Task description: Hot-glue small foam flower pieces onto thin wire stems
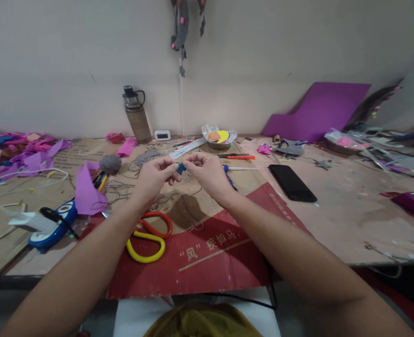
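Both my hands are raised above the table's middle, fingertips meeting. My left hand (156, 175) and my right hand (207, 172) each pinch a small blue piece (181, 167) held between them; its exact shape is too small to tell. Below my hands lies a flattened red and brown cardboard sheet (210, 252) with loose grey wire bits. Scissors with orange and yellow handles (150, 238) lie on it under my left forearm.
A black phone (292, 183) lies to the right. A grey yarn ball (110, 164), a purple felt scrap (85, 189) and a blue tool with white cable (50, 224) sit left. A water bottle (136, 114), a small clock (162, 135) and a bowl (219, 136) stand by the wall.
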`<state>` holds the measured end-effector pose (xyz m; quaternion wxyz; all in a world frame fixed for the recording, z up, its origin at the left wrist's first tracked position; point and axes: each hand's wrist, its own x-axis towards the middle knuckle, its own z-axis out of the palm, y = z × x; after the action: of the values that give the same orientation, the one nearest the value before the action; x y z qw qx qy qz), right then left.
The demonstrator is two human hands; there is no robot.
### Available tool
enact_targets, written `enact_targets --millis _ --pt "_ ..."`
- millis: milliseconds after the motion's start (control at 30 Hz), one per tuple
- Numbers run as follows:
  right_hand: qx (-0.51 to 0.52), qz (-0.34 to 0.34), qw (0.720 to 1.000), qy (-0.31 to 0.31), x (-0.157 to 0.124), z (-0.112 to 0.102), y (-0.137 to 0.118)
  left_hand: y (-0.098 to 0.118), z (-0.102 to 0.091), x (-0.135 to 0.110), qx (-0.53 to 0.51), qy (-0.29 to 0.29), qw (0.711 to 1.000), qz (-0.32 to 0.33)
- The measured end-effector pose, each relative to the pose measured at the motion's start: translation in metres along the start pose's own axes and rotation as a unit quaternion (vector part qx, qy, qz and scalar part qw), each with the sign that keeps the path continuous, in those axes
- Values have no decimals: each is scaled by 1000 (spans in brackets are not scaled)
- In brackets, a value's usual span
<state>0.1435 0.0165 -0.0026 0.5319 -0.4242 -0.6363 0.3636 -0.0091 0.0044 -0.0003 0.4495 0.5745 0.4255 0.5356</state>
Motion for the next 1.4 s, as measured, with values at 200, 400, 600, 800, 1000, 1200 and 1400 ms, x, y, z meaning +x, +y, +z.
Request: enact_targets --millis 200,400,600,800,1000,1200,1400 --pt "-28 -16 999 -4 0 2 7 5 1 1 -84 -51 993 -59" --pt "-30 -2 1000 5 0 0 5 4 -2 2 -114 -72 988 -75" --pt "-30 -4 1000 4 -1 2 8 2 0 1 -36 -50 997 -51" --pt "-70 -11 997 -9 -6 4 11 5 1 -3 57 -27 997 -46" --pt "-82 -8 996 -19 -9 4 14 -3 4 -5 117 -12 992 -43" --pt "12 21 999 -33 -5 -2 19 -4 2 -1 -27 -92 993 -70" --pt "-1 10 1000 -27 -5 -6 19 -5 -1 3 -30 -100 991 -80"
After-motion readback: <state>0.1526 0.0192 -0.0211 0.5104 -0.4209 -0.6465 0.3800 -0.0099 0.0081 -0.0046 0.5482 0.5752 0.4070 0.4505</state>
